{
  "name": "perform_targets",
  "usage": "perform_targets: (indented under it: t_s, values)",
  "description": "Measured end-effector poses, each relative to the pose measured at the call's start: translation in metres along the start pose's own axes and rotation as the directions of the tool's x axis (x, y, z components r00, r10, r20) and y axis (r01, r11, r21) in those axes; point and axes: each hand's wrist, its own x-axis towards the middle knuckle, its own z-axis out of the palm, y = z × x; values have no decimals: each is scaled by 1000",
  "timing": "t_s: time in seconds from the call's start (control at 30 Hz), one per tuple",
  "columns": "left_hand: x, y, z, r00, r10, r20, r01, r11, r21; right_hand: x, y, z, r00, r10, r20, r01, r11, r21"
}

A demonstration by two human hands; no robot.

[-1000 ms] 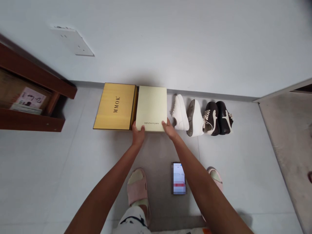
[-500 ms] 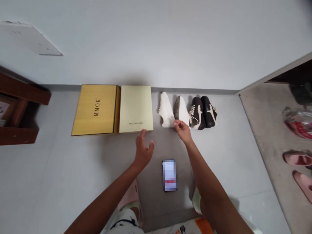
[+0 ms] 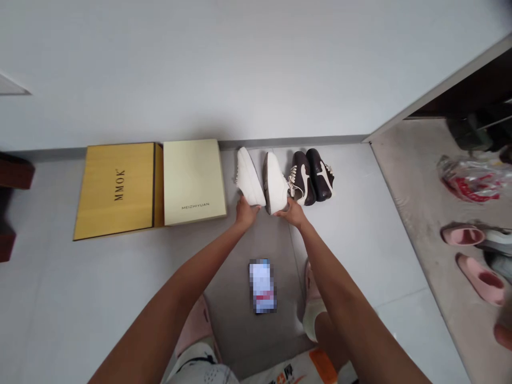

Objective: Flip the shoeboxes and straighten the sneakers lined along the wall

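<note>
Two white sneakers lie on their sides by the wall, toes toward it. My left hand [image 3: 246,213] is closed on the heel end of the left white sneaker [image 3: 248,178]. At the heel of the right white sneaker [image 3: 275,184], my right hand [image 3: 292,213] grips with thumb and fingers. That shoe's sole faces left, toward the other one. Just right of them stands a pair of dark brown sneakers with cream laces, the nearer dark sneaker [image 3: 301,173] almost touching the right white one. My fingertips are partly hidden behind the heels.
A pale yellow shoebox [image 3: 194,181] and a golden yellow shoebox [image 3: 118,192] stand left of the shoes. A phone [image 3: 262,286] lies on the floor between my feet. Pink slippers [image 3: 480,277] and a plastic bag [image 3: 474,181] are at the right.
My left hand has moved from beside the pale box to the left white sneaker's heel and closed on it. My right hand now grips the right white sneaker, which has turned slightly. The view has shifted right.
</note>
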Motion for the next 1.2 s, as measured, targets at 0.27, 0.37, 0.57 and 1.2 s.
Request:
perform_targets:
  t_s: [0.27, 0.37, 0.57, 1.2]
  values:
    - [13, 21, -15, 999, 23, 43, -34, 962, 270, 16, -24, -21, 937, -283, 205, 322, 927, -194]
    - [11, 41, -21, 988, 103, 119, -144, 898, 416, 20, -43, -28, 916, -320, 242, 396, 815, -422]
    - [7, 72, -39, 932, 205, 299, -353, 704, 616, 24, -79, -27, 926, -290, 243, 376, 635, -675]
    - [26, 71, -49, 925, 193, 328, -373, 626, 685, 38, -113, -5, 916, -227, 330, 399, 577, -712]
